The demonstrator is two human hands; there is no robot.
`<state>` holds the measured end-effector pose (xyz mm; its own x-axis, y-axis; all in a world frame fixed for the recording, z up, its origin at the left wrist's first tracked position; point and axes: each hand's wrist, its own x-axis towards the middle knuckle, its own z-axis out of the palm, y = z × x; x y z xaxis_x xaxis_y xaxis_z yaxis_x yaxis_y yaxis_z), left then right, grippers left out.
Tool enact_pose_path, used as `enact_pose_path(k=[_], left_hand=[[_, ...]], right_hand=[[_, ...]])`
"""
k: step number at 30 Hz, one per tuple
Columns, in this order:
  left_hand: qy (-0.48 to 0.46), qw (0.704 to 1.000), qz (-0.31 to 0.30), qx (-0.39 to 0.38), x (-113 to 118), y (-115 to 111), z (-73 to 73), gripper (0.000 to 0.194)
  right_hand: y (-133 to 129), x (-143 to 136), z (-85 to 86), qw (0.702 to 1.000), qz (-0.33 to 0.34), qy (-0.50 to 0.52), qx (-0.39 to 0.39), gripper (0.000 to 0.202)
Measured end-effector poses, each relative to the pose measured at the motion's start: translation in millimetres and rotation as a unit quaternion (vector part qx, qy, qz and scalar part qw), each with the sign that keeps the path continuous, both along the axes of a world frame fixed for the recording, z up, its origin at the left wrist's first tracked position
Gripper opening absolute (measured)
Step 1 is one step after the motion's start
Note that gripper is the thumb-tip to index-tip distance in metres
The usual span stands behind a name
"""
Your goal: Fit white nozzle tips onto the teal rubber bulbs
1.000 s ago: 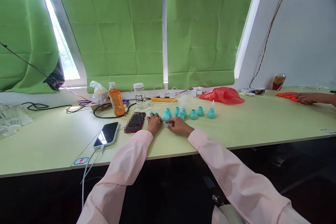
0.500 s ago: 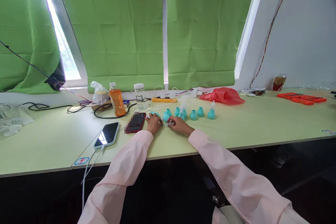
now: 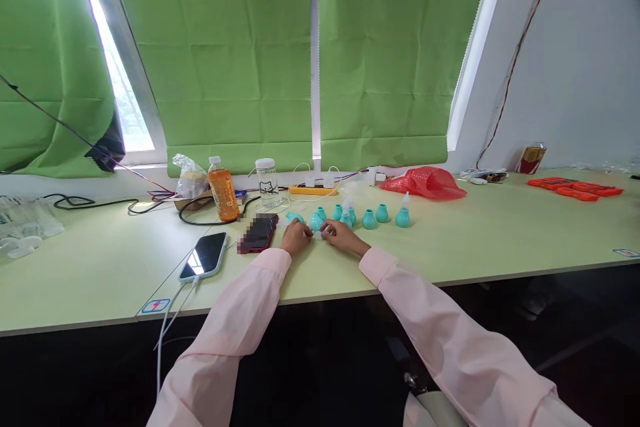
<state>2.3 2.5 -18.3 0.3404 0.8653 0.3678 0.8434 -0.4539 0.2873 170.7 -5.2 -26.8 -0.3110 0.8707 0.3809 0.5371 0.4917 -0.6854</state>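
Note:
Just above the table's front part, my left hand (image 3: 297,237) and my right hand (image 3: 344,238) face each other with fingertips pinched. A small whitish, translucent piece (image 3: 319,235) shows between them, at the right fingertips; its exact shape is too small to make out. My left fingertips come close to it, and I cannot tell whether they grip it. Right behind the hands stand several turquoise bulb-shaped pieces with open necks, among them one bulb (image 3: 369,219). Another bulb (image 3: 403,217) carries a translucent pointed nozzle (image 3: 406,199). One turquoise bulb (image 3: 294,216) lies tilted behind my left hand.
Left of the hands lie a dark phone (image 3: 260,233) with a red edge and a phone (image 3: 204,257) on a white cable. An orange drink bottle (image 3: 223,193), a clear jar (image 3: 268,185), a yellow power strip (image 3: 314,191) and red bubble wrap (image 3: 425,184) stand or lie behind.
My left hand has shifted slightly right and its fingers have drawn in, uncovering more of the tilted turquoise bulb. My right hand has barely moved.

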Motion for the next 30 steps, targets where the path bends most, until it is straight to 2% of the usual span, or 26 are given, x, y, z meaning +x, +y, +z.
enact_pose_path(k=[10, 16, 21, 30], left_hand=[[-0.102, 0.994, -0.042, -0.008, -3.2, 9.6, -2.2, 0.012], [-0.116, 0.991, -0.056, -0.019, -4.2, 13.7, -7.7, 0.019], [-0.129, 0.990, -0.062, -0.007, -3.0, 12.2, -7.8, 0.015], [-0.109, 0.990, -0.072, 0.052, -0.1, 5.2, -4.8, 0.020]], right_hand=[[4.6, -1.0, -4.5, 0.991, 0.026, 0.084, -0.097, 0.017], [5.3, -1.2, -4.2, 0.986, 0.035, 0.109, -0.118, 0.013], [5.4, -1.1, -3.9, 0.983, 0.038, 0.108, -0.142, 0.011], [8.0, -0.8, -2.6, 0.962, 0.035, 0.127, -0.240, 0.026]])
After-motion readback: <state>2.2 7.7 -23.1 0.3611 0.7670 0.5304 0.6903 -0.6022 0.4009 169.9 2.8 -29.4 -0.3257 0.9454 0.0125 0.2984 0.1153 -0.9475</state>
